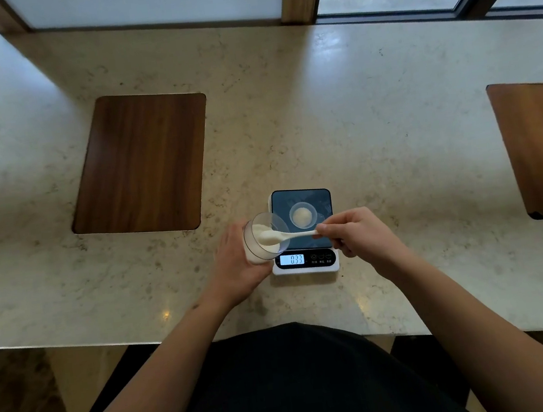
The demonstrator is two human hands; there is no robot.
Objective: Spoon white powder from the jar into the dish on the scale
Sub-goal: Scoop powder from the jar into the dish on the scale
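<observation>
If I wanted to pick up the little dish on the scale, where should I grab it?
Probably by its rim. The dish is small, round and shallow, sitting flat on the scale with a mound of powder in the middle, so pinch opposite edges from straight above and keep it level. Come from the far or right side: the tilted jar and spoon crowd its left and near sides.

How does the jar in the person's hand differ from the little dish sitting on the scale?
The jar is tilted and held in the left hand; the dish rests flat on the scale. The jar looks taller and deeper, the dish shallow. A spoon reaches into the jar, not the dish. Both are clear and hold white powder.
</observation>
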